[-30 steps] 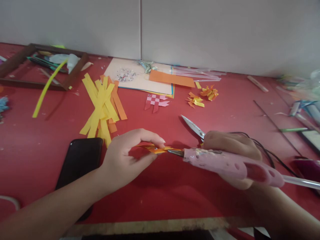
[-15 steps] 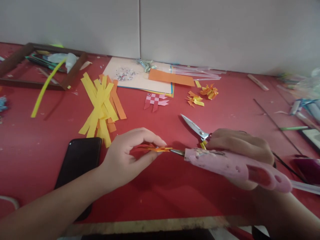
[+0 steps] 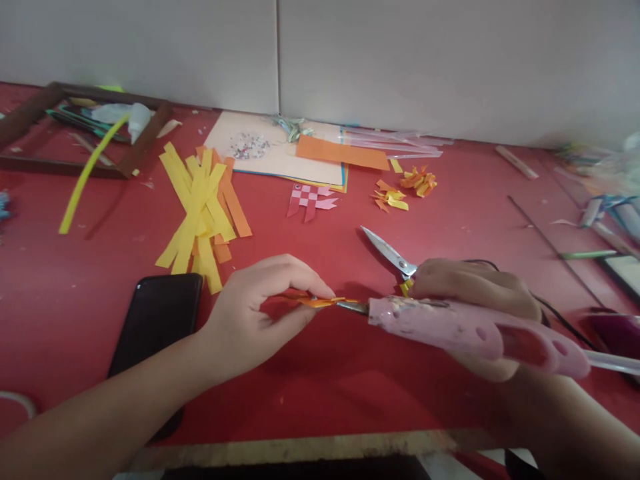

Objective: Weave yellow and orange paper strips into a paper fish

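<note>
Between thumb and fingers, my left hand [image 3: 260, 313] pinches a small orange folded paper piece [image 3: 315, 303], seen nearly edge-on. My right hand [image 3: 480, 293] is wrapped round a pink hot glue gun [image 3: 435, 327], whose metal nozzle points left and meets or nearly meets the paper's right end. A clear glue stick [image 3: 613, 361] sticks out of the gun's back. Just beyond the right hand lie scissors [image 3: 387, 250] with open-looking metal blades; their handles are hidden behind the hand. A pink checkered woven paper fish [image 3: 307, 197] rests farther back.
Yellow paper strips [image 3: 200, 207] and orange ones lie crossed at left, above a black phone [image 3: 155, 320]. Paper sheets [image 3: 215, 150] with small googly eyes sit at the back, near clear glue sticks [image 3: 395, 141] and orange-yellow scraps [image 3: 419, 180]. A brown frame [image 3: 65, 167] stands at far left.
The glue gun has shifted very slightly, its nozzle now a little farther left along the paper. The left hand keeps its pinch almost in place.
</note>
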`<state>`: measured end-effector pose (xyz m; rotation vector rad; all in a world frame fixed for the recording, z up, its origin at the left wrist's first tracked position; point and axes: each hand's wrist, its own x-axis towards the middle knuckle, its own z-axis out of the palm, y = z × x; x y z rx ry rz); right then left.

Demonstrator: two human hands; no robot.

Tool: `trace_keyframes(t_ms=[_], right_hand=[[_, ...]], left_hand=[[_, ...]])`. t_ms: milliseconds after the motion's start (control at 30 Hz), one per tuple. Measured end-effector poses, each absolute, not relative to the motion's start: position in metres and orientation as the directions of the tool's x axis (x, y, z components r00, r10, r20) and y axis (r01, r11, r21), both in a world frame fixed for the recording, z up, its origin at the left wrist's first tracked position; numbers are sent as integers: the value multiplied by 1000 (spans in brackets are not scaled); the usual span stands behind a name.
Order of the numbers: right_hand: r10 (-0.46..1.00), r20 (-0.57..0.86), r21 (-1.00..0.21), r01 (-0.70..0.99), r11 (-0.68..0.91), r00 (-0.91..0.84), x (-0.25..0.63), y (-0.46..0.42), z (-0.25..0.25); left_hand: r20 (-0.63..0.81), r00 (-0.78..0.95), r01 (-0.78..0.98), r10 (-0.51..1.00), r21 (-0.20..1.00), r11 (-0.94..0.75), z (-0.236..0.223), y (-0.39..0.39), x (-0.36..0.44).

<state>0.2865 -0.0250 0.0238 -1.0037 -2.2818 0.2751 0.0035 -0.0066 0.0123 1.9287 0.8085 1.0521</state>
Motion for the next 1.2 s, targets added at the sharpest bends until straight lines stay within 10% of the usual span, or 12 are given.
trace_keyframes(t_ms=[1200], right_hand=[[701, 465, -335, 626, 704, -540, 280, -30, 30]], left_hand=[[331, 389, 237, 860, 866, -441, 13, -10, 6]])
